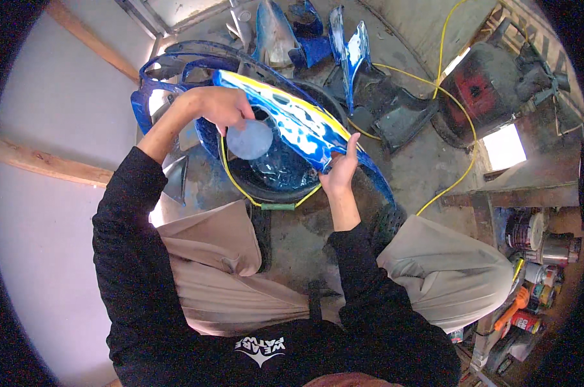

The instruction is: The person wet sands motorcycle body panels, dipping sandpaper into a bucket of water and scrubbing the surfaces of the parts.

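Panel: We have the blue, white and yellow panel [293,128] aslant above the tub [266,191], its lower end past the tub's right rim.
Left hand: Our left hand [222,106] is closed narrow, fingertips on the upper edge of a pale disc [249,140]; we cannot tell whether it also grips the panel.
Right hand: Our right hand [341,171] holds the panel near its lower end, thumb upright along the face, fingers hidden beneath.
Tub: It stands on the floor [292,244] before our knees, green grip [278,207] at its near rim, liquid inside.
Floor, far edge: Blue parts [355,57] lie there; to their right is a black part [405,116].
Progress: We judge the panel midway through handling, raised and not set down. Its white patches may be glare or finish, so what is left we cannot tell.
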`<action>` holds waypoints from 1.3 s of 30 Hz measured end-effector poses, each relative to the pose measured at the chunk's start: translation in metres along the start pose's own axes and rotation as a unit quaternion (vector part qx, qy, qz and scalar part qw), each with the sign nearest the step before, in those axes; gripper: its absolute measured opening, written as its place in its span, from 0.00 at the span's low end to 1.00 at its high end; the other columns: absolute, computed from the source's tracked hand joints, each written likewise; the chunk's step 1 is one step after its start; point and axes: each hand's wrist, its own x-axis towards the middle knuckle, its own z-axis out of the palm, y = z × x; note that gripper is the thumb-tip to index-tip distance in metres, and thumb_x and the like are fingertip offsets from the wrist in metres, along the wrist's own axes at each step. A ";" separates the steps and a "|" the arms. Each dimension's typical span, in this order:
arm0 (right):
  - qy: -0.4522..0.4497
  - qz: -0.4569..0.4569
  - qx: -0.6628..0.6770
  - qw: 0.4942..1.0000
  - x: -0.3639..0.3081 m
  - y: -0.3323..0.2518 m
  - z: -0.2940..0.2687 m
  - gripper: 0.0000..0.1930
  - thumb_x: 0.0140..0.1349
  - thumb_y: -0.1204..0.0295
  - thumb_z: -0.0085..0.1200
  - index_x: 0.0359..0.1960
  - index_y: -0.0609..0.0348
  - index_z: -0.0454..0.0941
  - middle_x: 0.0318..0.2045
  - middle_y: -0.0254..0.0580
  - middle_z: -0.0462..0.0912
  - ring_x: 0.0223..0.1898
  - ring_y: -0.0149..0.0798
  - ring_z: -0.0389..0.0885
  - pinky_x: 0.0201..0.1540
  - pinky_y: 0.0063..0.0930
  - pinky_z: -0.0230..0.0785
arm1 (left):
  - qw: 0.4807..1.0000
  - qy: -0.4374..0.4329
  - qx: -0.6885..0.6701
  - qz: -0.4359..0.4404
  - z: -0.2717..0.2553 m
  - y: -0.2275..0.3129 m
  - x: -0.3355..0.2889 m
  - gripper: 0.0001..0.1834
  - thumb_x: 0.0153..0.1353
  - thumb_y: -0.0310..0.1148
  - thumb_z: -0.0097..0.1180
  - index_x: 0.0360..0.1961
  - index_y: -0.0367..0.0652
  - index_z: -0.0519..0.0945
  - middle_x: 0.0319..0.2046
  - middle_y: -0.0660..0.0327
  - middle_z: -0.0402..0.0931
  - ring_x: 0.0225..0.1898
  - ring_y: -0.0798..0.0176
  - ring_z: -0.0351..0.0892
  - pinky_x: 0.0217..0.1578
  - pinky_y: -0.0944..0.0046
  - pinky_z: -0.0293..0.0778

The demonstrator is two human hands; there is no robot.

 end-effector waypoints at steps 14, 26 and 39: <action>0.066 0.003 0.007 0.998 0.004 -0.002 -0.007 0.35 0.70 0.39 0.43 0.56 0.63 0.73 0.48 0.51 0.83 0.48 0.47 0.84 0.51 0.44 0.78 | 0.998 0.066 -0.009 -0.022 0.094 -0.105 0.152 0.18 0.51 0.26 0.61 0.46 0.38 0.86 0.44 0.50 0.85 0.41 0.54 0.87 0.38 0.54 0.85; 0.031 0.010 0.029 0.999 0.000 0.007 0.008 0.35 0.69 0.38 0.44 0.55 0.61 0.74 0.47 0.49 0.83 0.47 0.47 0.85 0.50 0.44 0.78 | 0.915 0.053 0.396 0.059 0.149 -0.166 0.237 0.18 0.54 0.44 0.65 0.44 0.48 0.88 0.49 0.55 0.84 0.53 0.48 0.80 0.55 0.50 0.73; 0.015 0.005 0.019 1.000 0.000 0.005 0.003 0.36 0.71 0.40 0.41 0.57 0.65 0.73 0.50 0.52 0.83 0.50 0.48 0.84 0.54 0.43 0.77 | 0.967 -0.054 -0.188 0.162 0.117 -0.143 0.171 0.20 0.59 0.23 0.60 0.53 0.27 0.79 0.48 0.47 0.80 0.45 0.56 0.83 0.42 0.59 0.83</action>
